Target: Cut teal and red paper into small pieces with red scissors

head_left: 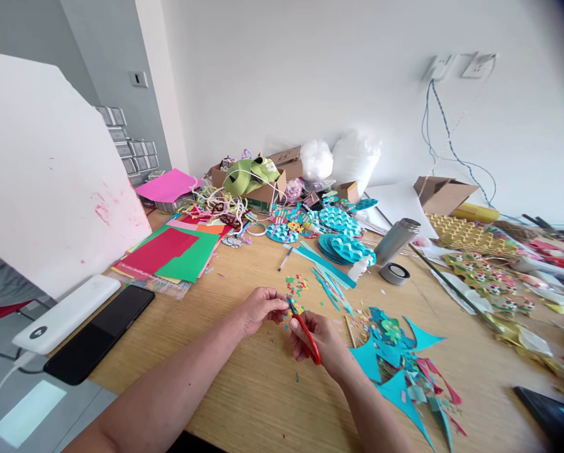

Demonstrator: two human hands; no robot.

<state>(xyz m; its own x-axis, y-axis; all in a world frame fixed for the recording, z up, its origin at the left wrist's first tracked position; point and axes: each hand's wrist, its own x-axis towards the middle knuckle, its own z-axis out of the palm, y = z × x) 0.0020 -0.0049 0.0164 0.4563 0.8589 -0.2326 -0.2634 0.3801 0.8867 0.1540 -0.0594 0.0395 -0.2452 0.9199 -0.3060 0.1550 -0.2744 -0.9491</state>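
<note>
My right hand (316, 340) grips a pair of scissors (306, 333) with red handles, its blades pointing up and left toward the other hand. Close by, my left hand (265, 309) has its thumb and fingers pinched together near the blade tips; whatever sits between them is too small to make out. Just beyond both hands lies a scatter of tiny red, yellow and green paper bits (297, 285). Narrow blue paper strips (327, 289) lie to the right of those bits. Blue paper offcuts (398, 384) are heaped right of my right forearm.
At left are a black phone (100, 333), a white power bank (67, 311) and coloured paper sheets (169, 251). A grey flask (398, 241), its lid (394, 273) and a small white bottle (359, 268) stand right of centre. Blue wavy discs (345, 250) and craft boxes fill the back.
</note>
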